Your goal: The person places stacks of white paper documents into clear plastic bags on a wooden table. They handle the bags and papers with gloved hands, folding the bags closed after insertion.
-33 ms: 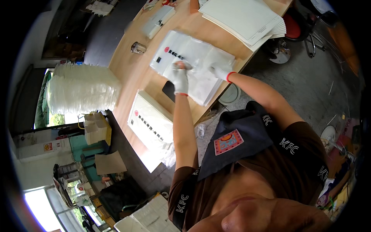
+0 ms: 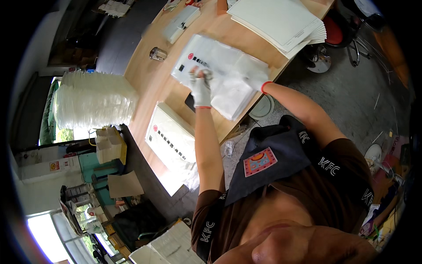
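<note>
A pile of clear plastic bags lies over white printed sheets on the wooden table. My left hand, in a white knitted glove with some bare fingertips, is above the pile's near left part. Its fingers are curled, and whatever they hold is too small to make out. My right hand, gloved in white with a red cuff, rests at the pile's right edge. Its fingers blur into the shiny plastic. Beside my left wrist, a dark flat object lies partly covered.
Nearer on the table is a stack of printed white packs. A tall pile of clear plastic stands at the left. Large white boards overhang the far right edge. A glass jar and another pack sit beyond. A round tub is below the edge.
My left hand has shifted slightly left and its fingers have turned. My right hand has moved a little to the right, and the plastic beside it has shifted.
</note>
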{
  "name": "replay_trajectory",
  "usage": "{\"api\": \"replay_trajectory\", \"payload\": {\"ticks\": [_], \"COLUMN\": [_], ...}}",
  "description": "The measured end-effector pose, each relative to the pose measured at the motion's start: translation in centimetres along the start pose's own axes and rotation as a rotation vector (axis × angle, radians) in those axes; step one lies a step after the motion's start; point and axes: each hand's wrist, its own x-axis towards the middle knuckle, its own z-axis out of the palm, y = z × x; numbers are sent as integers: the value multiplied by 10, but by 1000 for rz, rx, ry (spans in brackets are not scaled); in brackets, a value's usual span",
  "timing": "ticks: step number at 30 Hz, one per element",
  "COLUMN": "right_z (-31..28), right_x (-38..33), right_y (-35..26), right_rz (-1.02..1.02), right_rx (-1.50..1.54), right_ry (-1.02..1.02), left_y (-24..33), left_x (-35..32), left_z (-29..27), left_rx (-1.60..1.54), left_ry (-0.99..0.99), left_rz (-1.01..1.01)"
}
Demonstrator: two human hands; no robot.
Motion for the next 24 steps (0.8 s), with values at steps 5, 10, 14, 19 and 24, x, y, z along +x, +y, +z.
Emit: {"api": "replay_trajectory", "payload": {"ticks": [5, 10, 14, 19, 24], "right_z": [-120, -56, -63, -131, -209], "right_x": [-40, -17, -29, -67, -73], "right_y": [-74, -95, -107, -72, 32], "right_rz": [88, -374, -415, -337, -263], "right_rx": [-69, 439, 322, -3, -574], "right_ry": [-526, 129, -14, -294, 403], "left_y": [36, 17, 47, -9, -32], "left_x": [-19, -63, -130, -104, -81], "left_z": [2, 80, 140, 80, 71], "left_rx": [358, 973, 1095, 1054, 632], "left_ry": [-62, -308, -542, -250, -151], "left_rz": [-5, 383, 321, 384, -83]}}
